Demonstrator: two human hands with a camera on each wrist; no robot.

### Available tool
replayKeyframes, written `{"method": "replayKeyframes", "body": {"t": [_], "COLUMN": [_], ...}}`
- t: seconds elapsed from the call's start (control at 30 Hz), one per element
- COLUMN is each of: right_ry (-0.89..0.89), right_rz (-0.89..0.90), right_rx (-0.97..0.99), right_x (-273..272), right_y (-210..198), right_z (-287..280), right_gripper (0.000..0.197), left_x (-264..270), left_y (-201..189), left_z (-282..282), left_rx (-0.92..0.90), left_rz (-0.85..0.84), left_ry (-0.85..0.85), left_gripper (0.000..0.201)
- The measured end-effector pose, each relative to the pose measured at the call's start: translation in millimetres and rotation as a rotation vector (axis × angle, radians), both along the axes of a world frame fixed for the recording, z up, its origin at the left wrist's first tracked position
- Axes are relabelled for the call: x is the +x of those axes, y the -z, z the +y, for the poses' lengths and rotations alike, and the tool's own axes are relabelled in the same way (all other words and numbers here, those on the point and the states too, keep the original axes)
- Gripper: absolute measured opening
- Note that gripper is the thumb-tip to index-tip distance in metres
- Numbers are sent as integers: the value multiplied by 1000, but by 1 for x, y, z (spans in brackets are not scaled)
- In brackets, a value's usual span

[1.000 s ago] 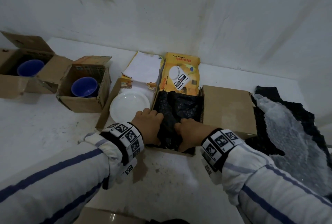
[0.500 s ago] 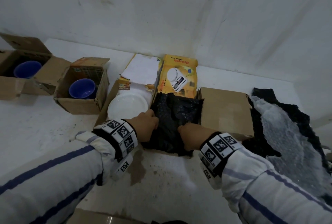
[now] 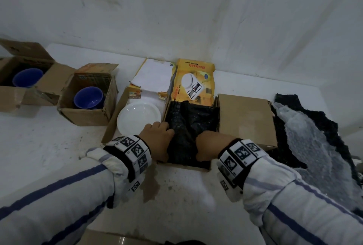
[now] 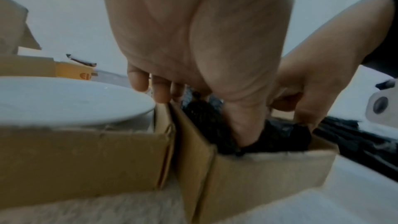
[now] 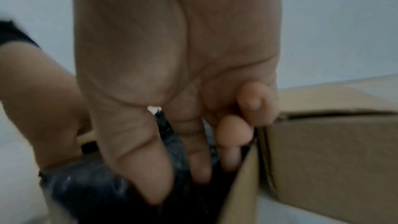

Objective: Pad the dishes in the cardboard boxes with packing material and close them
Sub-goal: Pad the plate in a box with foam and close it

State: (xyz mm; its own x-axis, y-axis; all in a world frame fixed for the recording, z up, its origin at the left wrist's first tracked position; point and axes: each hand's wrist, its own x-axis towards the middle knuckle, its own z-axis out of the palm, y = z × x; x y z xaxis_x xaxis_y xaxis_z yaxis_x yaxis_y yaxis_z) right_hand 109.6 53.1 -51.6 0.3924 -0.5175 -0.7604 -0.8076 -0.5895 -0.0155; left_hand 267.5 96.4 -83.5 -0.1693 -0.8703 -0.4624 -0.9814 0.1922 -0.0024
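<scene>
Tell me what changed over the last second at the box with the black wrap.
Little changed. The left hand shifted slightly toward the box's left wall, its fingers tucking the black bubble wrap down there. The right hand stayed pressed into the wrap at the near edge of the open cardboard box. Nothing was let go. The white plate, the blue bowls and the loose wrap at right did not move.

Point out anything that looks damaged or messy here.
A brownish stain marks the white surface just in front of the box being padded. The white-plate box's flap has a torn, ragged edge. Nothing else stands out.
</scene>
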Motion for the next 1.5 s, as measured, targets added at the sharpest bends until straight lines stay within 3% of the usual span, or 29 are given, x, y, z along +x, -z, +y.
{"method": "replayKeyframes", "body": {"t": [0.07,0.17,0.4,0.5,0.6,0.7,0.73,0.8,0.97,1.1,1.17,1.23,1.3,1.37,1.5], "right_ry": [22,-2,71,61,182,373,420,483,607,633,670,710,704,668,577], "right_rz": [-21,-3,-60,-29,-141,-383,-394,-313,-244,-252,-292,-324,-321,-323,-325], "right_rx": [4,-12,-97,-26,-66,-324,-354,-267,-56,-11,-11,-39,-74,-86,-154], "right_x": [6,13,13,12,10,4,5,7,22,28,28,28,28,29,25], "right_y": [-2,11,34,27,12,6,6,12,19,14,15,16,20,21,10], "right_z": [-2,-1,10,7,-10,-25,-27,-29,-43,-53,-59,-63,-68,-70,-72], "right_gripper": [43,50,64,54,41,20,19,36,49,48,36,13,26,13,9], "left_x": [3,4,-10,-10,-5,2,4,5,2,-1,0,0,-1,-2,1], "left_y": [-6,-9,10,13,7,4,4,8,11,4,3,4,6,8,9], "left_z": [-5,-10,-3,0,-2,-12,-16,-23,-39,-39,-41,-45,-49,-49,-51], "left_rx": [93,161,-51,-98,-62,-11,-14,-26,49,-3,-66,-86,-77,-69,-57], "left_rz": [61,87,-62,-47,81,398,468,503,246,74,-15,-47,-55,-58,-43], "left_ry": [-43,-79,-17,-11,-79,-245,-270,-289,-311,-193,-118,-70,-55,-52,-36], "left_gripper": [51,54,76,74,63,38,39,56,87,67,65,69,71,72,75]}}
